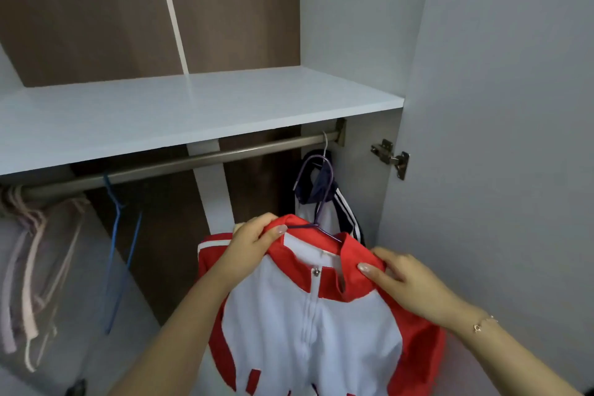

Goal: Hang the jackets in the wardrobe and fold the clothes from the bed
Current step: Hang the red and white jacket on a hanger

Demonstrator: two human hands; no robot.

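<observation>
Nearest: red-and-white jacket (308,325), zipped to the collar, white front panel with red shoulders and sleeves, held up before the open wardrobe below the rail. Left hand (254,239): fingers curled round the left side of the red collar, thumb on top, grasping it. Right hand (408,283): fingers and thumb pinching the right shoulder just beside the collar; a thin bracelet (482,325) on that wrist. Purple hanger (316,222): its bar lies inside the jacket's collar, its neck rising behind; whether its hook is on the rail cannot be told. Behind the jacket, at the right end of the rail: a dark navy-and-white garment (324,190) with white stripes, hanging close to the wardrobe's side wall. Middle left: one blue hanger (117,244), bare, hooked on the rail. Far left: a bunch of pale pink hangers (29,257), bare, crowded together on the rail. Rail (193,161): metal, running the width under the shelf, fixed at the right in a bracket. Shelf (193,112): white, above the rail. Door (514,138): white, swung open at right, metal hinge (390,156) at its inner edge. Farthest: brown back panel (96,10) with a white strip.
</observation>
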